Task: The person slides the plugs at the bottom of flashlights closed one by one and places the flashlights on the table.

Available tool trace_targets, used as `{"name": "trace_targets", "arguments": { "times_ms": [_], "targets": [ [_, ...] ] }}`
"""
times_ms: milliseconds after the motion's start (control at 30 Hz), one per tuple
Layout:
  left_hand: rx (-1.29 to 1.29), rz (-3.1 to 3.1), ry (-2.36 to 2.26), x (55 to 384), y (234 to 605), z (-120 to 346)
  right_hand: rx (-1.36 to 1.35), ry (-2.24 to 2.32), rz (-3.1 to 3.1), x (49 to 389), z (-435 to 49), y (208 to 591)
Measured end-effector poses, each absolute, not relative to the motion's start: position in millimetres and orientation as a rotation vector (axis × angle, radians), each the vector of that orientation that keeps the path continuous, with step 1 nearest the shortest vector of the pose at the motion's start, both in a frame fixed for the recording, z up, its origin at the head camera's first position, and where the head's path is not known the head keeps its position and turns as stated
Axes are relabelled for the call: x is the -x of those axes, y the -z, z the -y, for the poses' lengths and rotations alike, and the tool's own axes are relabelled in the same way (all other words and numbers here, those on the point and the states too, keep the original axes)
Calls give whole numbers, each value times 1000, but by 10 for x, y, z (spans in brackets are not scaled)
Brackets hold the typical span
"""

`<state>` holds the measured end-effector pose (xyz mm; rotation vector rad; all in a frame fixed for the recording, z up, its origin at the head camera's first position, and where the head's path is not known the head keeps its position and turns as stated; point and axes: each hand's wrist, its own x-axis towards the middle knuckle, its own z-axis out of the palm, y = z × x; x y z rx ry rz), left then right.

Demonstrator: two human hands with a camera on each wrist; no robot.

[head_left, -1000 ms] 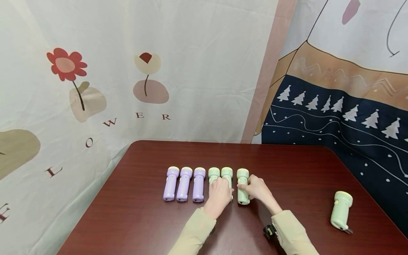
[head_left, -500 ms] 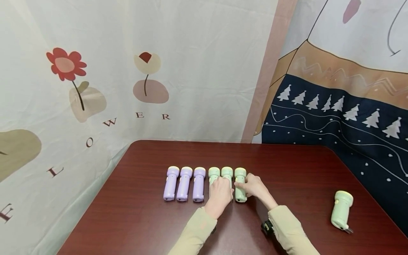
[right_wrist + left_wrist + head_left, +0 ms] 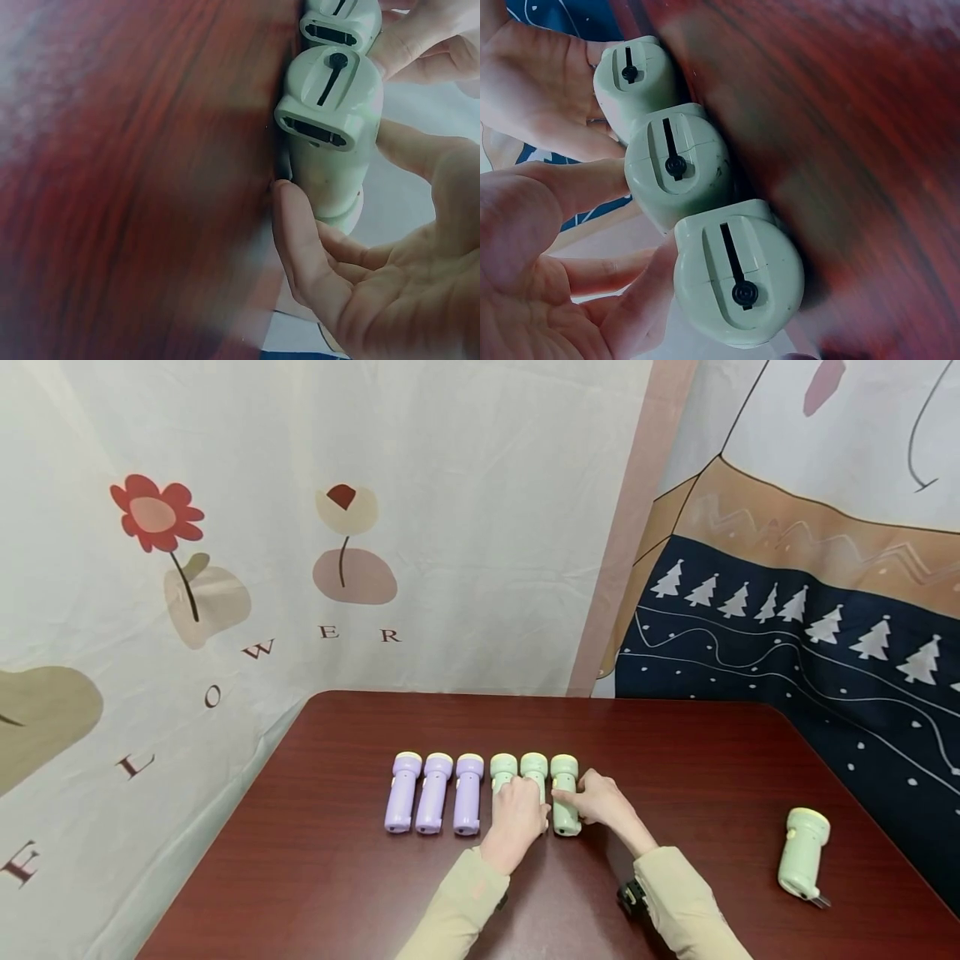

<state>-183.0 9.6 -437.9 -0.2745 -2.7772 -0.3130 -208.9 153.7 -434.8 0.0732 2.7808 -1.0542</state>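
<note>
Six flashlights lie side by side in a row on the table, heads toward the back. Their left half is lilac: a first flashlight [image 3: 402, 793], a second [image 3: 433, 793] and a third [image 3: 468, 793]. The right half is pale green. My left hand [image 3: 517, 822] reaches over the left green flashlight [image 3: 739, 281] and the middle green flashlight [image 3: 676, 165], holding them with thumb and fingers and partly hiding them in the head view. My right hand [image 3: 602, 802] grips the right green flashlight [image 3: 566, 797] between thumb and fingers, close beside the middle one.
Apart at the right of the brown table [image 3: 337, 893] lies another green flashlight [image 3: 804, 856], its metal plug prongs sticking out. Patterned cloths hang behind the table: a pale one [image 3: 480, 527] and a dark blue one with trees [image 3: 750, 668].
My right hand has slid the right green flashlight leftward, up close to the middle one. My left hand has stayed on its two flashlights.
</note>
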Motion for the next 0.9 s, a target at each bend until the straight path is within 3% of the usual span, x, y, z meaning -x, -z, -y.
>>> {"name": "trace_targets", "arguments": {
  "times_ms": [500, 900],
  "targets": [
    [302, 2693, 323, 1836, 4404, -77, -88, 869, -2987, 1795, -2163, 4145],
    [293, 2705, 349, 1851, 4425, -77, -444, 612, -3046, 1517, -3083, 3887]
  ]
}}
